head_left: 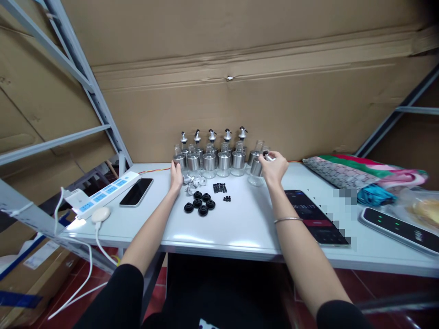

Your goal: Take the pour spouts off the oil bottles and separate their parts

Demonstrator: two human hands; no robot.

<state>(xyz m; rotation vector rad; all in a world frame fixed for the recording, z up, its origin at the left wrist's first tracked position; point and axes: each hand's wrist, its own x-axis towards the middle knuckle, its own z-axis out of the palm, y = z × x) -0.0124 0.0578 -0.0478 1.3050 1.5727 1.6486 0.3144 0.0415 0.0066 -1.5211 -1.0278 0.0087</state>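
Observation:
My right hand is closed at the upper part of a clear glass bottle with a brushed-metal sleeve, at the right of the bottles. A small dark and silvery detail shows by its fingertips, too small to make out. At the far left, my left hand is upright, fingers stretched along the side of the end bottle. Between the hands stand several similar bottles without spouts. Behind them, several bottles carry silver pour spouts with black tips. Silvery-clear caps lie beside my left hand.
Black ridged stoppers, thin black tubes and tiny black pieces lie on the white table. A phone and power strip are left. A larger phone, patterned cloth and black-topped device are right.

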